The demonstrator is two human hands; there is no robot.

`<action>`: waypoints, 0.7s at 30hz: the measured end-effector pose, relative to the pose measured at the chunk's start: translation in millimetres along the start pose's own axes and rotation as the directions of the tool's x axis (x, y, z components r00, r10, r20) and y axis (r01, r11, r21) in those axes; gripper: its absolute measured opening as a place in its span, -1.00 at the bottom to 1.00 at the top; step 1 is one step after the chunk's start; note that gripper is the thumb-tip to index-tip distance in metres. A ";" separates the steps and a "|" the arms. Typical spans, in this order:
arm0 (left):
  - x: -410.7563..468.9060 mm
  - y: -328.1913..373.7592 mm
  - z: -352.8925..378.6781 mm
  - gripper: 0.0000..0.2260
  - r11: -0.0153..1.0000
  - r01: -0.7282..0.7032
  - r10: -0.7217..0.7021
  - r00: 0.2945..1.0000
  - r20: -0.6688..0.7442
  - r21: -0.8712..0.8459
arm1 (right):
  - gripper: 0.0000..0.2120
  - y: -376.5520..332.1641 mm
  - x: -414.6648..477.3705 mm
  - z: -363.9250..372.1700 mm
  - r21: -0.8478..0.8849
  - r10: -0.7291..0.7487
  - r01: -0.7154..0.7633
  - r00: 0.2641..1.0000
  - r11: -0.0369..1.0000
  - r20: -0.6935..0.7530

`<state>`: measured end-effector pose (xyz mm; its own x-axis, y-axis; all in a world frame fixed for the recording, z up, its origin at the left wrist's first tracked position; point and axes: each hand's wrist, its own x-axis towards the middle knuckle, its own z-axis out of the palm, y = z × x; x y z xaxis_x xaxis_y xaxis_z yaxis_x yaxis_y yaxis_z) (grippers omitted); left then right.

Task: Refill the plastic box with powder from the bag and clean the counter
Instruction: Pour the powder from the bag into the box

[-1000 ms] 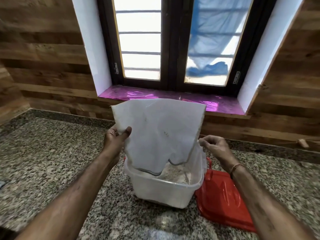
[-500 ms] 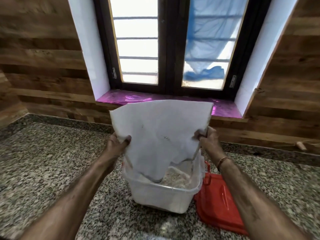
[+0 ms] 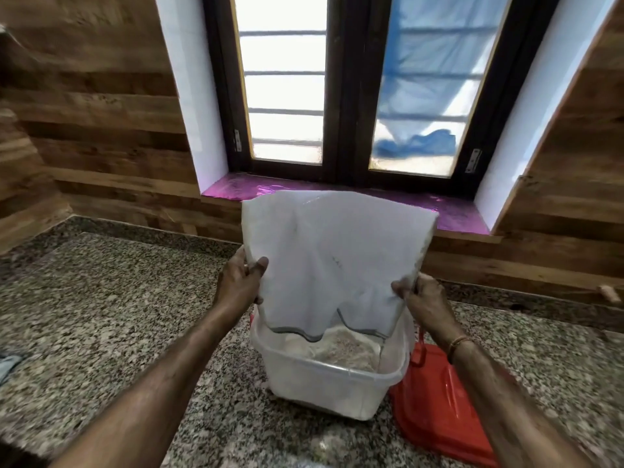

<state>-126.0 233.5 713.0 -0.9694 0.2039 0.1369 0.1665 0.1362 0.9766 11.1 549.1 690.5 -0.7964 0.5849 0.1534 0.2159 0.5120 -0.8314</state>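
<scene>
Pinching bag [image 3: 337,265] over box [image 3: 320,390]: left fingers [image 3: 259,265], right fingers [image 3: 400,288]; powder [image 3: 341,346] partly hidden.

Daylight comes through the window [image 3: 283,79] at the back, whose left pane is washed out to plain white, and it makes a bright pink glare on the sill [image 3: 456,214] and a pale sheen on the counter [image 3: 101,315] near the lower edge. The wooden wall [image 3: 101,96] beside it is rather dim, while the bag [image 3: 331,258] is lit from behind. The wide lens bends the straight lines outward, and the corners look soft and a little smeared.
</scene>
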 end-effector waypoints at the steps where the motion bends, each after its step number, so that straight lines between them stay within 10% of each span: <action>1: 3.9 0.3 0.7 -0.78 0.999 -0.007 0.007 1.000 -0.011 0.041 | -0.90 -4.4 2.2 -3.5 0.029 -0.023 0.023 0.999 0.999 -0.032; 9: 28.5 3.7 2.4 -0.87 0.962 0.235 -0.215 0.966 0.143 -0.141 | -0.86 -13.2 24.7 0.4 0.344 0.069 -0.059 0.997 0.937 -0.017; 21: 106.3 -15.5 -66.8 -0.88 0.981 0.114 -0.092 0.986 0.137 -0.154 | -0.78 -72.0 52.5 26.3 0.472 0.322 -0.358 0.933 0.806 0.158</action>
<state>-243.7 188.2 723.6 -0.9466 0.3217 0.0219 0.0256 0.0072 0.9996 -61.1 526.5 744.4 -0.7631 0.6115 -0.2090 0.1923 -0.0938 -0.9768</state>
